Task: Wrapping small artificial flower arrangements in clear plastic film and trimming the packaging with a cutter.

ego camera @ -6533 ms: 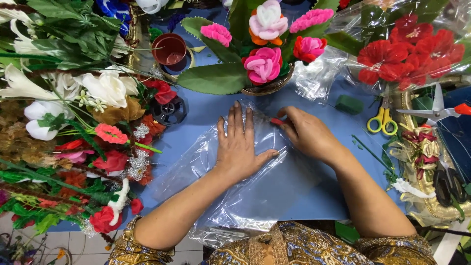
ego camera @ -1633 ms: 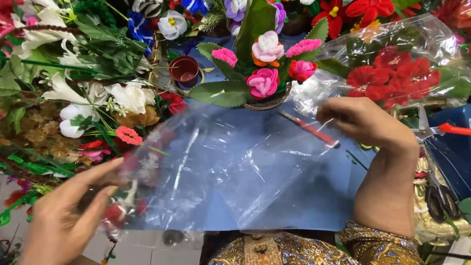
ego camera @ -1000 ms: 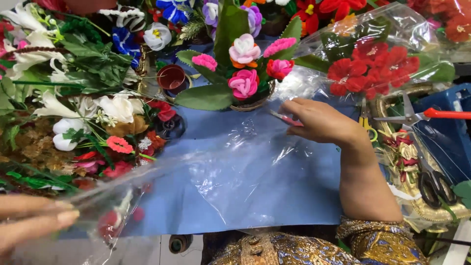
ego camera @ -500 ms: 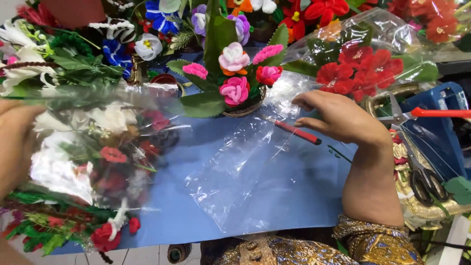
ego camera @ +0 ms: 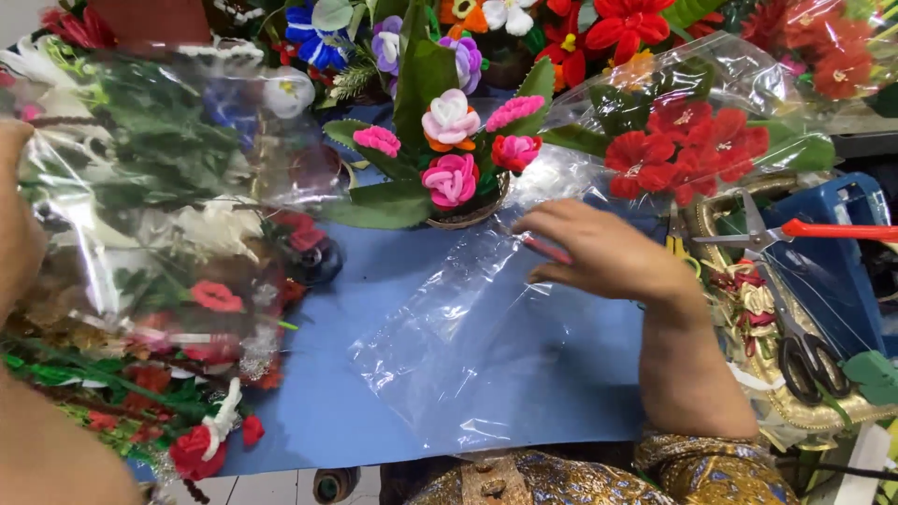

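Note:
My left hand (ego camera: 17, 220) is at the far left edge, gripping a clear plastic sheet (ego camera: 178, 178) that it holds raised over the flowers on the left. My right hand (ego camera: 608, 257) rests on the blue table (ego camera: 374, 281), pinching a thin red tool (ego camera: 547, 250) and pressing down the far edge of a second clear plastic sheet (ego camera: 477, 355) that lies flat in front of me. A small basket of pink and red artificial flowers (ego camera: 454, 164) stands just beyond my right hand.
Artificial flowers (ego camera: 187, 374) are piled along the left side. A plastic-wrapped bunch of red flowers (ego camera: 692, 140) lies at the back right. Orange-handled scissors (ego camera: 823, 229) rest on a blue crate (ego camera: 856, 281), with black scissors (ego camera: 804, 355) and gold ribbon below.
My left hand has lifted one clear sheet off the table and swung it up and to the left over the flowers. My right hand has stayed on the other sheet with the red tool.

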